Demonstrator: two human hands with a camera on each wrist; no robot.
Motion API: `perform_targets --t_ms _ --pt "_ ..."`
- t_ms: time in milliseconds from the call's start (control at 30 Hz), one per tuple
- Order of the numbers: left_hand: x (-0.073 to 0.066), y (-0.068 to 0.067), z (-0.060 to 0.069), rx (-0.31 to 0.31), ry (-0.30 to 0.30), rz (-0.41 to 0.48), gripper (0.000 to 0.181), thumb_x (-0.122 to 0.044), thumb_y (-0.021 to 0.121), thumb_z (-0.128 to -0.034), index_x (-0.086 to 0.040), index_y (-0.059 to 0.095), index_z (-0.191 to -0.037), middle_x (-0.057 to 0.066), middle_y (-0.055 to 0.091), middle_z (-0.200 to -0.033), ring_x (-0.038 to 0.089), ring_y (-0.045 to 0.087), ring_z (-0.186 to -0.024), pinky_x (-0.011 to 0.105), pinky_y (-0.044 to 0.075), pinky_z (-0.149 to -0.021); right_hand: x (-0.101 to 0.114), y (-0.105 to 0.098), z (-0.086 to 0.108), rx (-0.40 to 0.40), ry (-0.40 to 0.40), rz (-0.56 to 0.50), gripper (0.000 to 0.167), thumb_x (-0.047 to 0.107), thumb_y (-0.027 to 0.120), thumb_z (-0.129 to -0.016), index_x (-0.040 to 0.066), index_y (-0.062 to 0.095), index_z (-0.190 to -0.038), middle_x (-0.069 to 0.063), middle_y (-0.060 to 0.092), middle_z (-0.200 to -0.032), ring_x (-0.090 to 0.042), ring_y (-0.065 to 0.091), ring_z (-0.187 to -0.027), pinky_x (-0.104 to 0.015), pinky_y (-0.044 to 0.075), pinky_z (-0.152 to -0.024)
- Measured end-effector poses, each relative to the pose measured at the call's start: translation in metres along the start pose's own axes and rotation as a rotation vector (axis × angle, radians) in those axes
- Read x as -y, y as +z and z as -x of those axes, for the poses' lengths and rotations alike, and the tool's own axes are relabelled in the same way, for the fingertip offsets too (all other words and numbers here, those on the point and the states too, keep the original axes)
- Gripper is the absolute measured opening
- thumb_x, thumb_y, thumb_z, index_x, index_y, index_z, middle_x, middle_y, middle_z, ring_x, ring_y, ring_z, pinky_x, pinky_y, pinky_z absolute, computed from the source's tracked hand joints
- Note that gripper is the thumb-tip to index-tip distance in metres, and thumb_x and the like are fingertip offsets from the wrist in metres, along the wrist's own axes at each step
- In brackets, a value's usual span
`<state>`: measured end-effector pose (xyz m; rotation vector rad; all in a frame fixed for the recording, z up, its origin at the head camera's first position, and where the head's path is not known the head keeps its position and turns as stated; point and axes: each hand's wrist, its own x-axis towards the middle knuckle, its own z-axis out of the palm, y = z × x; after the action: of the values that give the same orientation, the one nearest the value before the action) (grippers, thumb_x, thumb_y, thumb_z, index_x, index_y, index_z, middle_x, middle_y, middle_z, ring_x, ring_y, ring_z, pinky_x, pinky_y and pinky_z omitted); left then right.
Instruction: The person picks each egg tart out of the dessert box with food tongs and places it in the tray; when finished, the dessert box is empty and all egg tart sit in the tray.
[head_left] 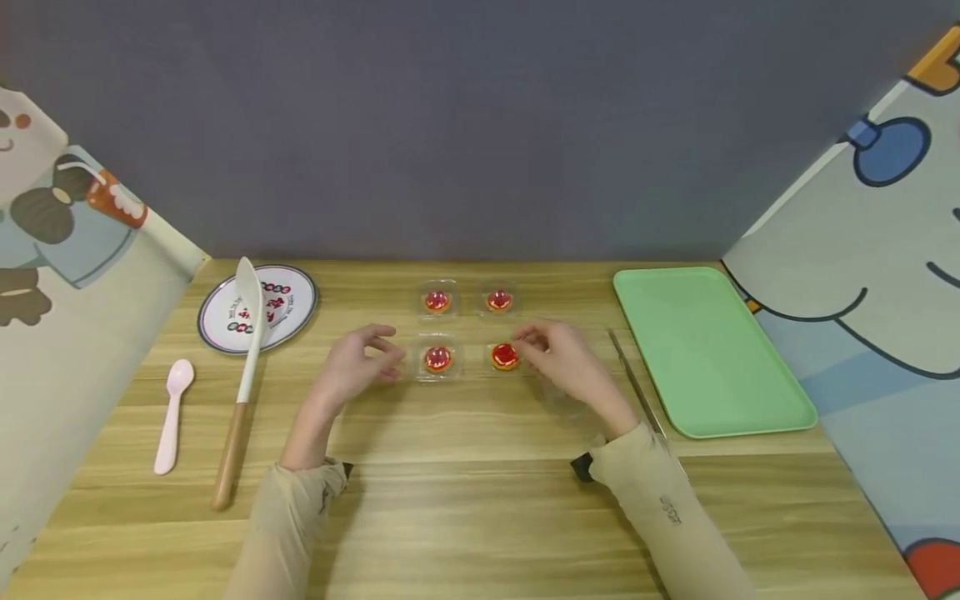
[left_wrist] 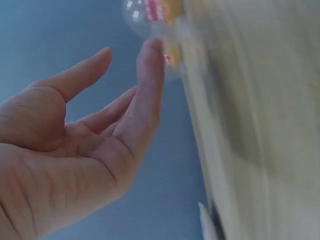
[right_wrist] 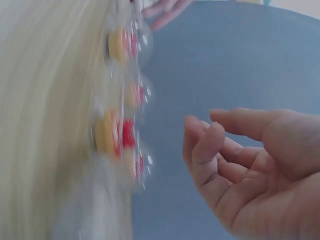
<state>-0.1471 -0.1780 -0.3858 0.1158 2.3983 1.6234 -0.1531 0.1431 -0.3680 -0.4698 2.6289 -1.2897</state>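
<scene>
My left hand (head_left: 360, 364) and right hand (head_left: 562, 360) are both loose, empty. Glossy red, golden-edged tart (head_left: 504, 357) sits at the right's nine o'clock.

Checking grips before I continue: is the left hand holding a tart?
No, the left wrist view shows the left hand with its thumb and fingers apart and nothing between them.

A grey backdrop (head_left: 480, 133) and cartoon-printed side panels (head_left: 847, 242) around a wood-grain table (head_left: 457, 525) make this a booth-like setting.
</scene>
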Motion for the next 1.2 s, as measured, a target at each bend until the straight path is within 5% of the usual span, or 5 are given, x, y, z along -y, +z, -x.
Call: perform_targets --t_ms 300,667,1067,1200 --pt "0.01 0.004 -0.008 0.082 -0.051 0.016 0.059 0.003 0.062 -0.1047 0.021 0.033 -0.154 0.042 0.054 -0.141 0.044 0.076 -0.1 0.038 0.067 -0.087 0.017 0.042 -0.031 0.049 -0.042 0.008 0.034 0.006 0.06 -0.109 -0.01 0.061 -0.139 -0.022 0.071 -0.125 -0.033 0.072 -0.111 -0.04 0.064 -0.093" --pt "0.011 0.009 -0.007 0.123 -0.054 0.067 0.065 0.009 0.064 -0.1001 0.022 0.03 -0.154 0.042 0.057 -0.137 0.045 0.073 -0.106 0.041 0.065 -0.092 0.024 0.063 -0.049 0.155 -0.005 0.113 0.047 0.005 0.06 -0.109 -0.012 0.048 -0.151 -0.029 0.06 -0.146 -0.04 0.063 -0.132 -0.047 0.054 -0.113" --pt "0.016 0.014 -0.009 0.115 -0.062 0.043 0.067 0.01 0.07 -0.0956 0.021 0.036 -0.153 0.038 0.058 -0.137 0.041 0.073 -0.106 0.037 0.065 -0.093 0.025 0.072 -0.06 0.186 0.06 0.105 0.049 -0.012 0.054 -0.103 -0.016 0.046 -0.151 -0.031 0.063 -0.138 -0.03 0.074 -0.101 -0.034 0.063 -0.097" --pt "0.016 0.014 -0.01 0.118 -0.063 0.045 0.067 0.011 0.069 -0.096 0.021 0.035 -0.152 0.038 0.058 -0.136 0.04 0.073 -0.105 0.036 0.065 -0.092 0.026 0.073 -0.065 0.192 0.049 0.142 0.031 -0.015 0.055 -0.101 -0.016 0.06 -0.132 -0.024 0.07 -0.11 -0.025 0.072 -0.084 -0.028 0.064 -0.079"
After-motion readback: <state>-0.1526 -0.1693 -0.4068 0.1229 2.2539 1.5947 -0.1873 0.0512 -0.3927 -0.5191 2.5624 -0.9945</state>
